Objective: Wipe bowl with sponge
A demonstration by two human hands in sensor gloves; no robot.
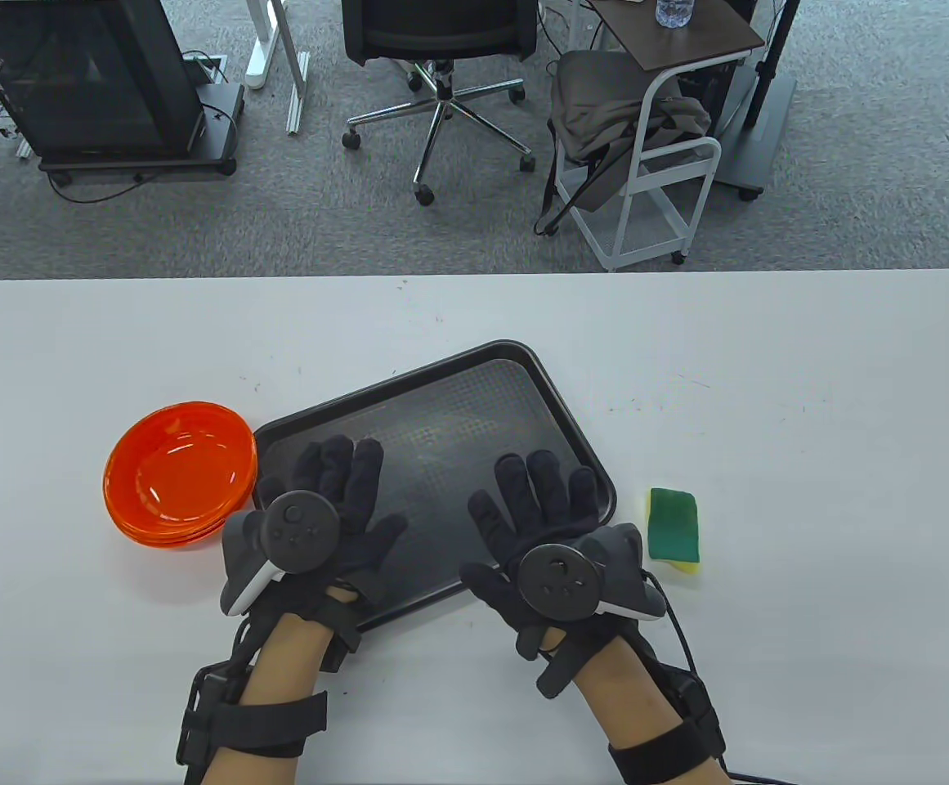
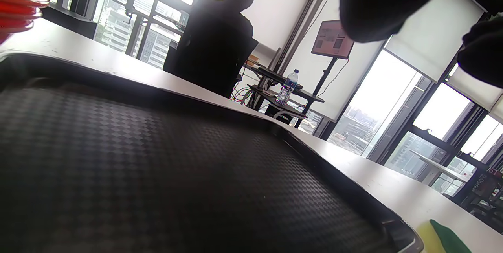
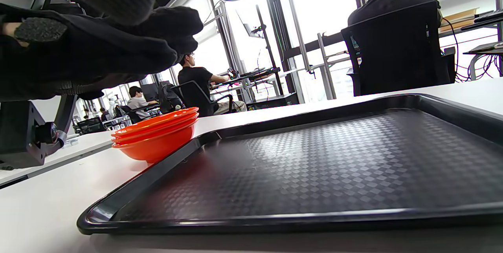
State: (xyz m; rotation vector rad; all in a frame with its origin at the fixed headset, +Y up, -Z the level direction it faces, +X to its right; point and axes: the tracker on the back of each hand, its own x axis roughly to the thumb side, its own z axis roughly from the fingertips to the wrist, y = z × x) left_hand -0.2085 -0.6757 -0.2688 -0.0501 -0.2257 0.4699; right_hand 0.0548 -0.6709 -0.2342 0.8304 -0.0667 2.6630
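A stack of orange bowls (image 1: 180, 473) sits on the white table, left of a black tray (image 1: 458, 409). The bowls also show in the right wrist view (image 3: 155, 137) and at the top left corner of the left wrist view (image 2: 15, 5). A green and yellow sponge (image 1: 673, 527) lies on the table right of the tray, its edge showing in the left wrist view (image 2: 444, 237). My left hand (image 1: 343, 491) lies flat, fingers spread, over the tray's near left part. My right hand (image 1: 535, 499) lies flat, fingers spread, over the tray's near right part. Both hands hold nothing.
The black tray (image 3: 314, 166) lies at an angle in the middle of the table. Beyond the table's far edge stand an office chair (image 1: 441, 49), a white cart (image 1: 654, 163) and a black cabinet (image 1: 98, 82). People sit at desks in the background.
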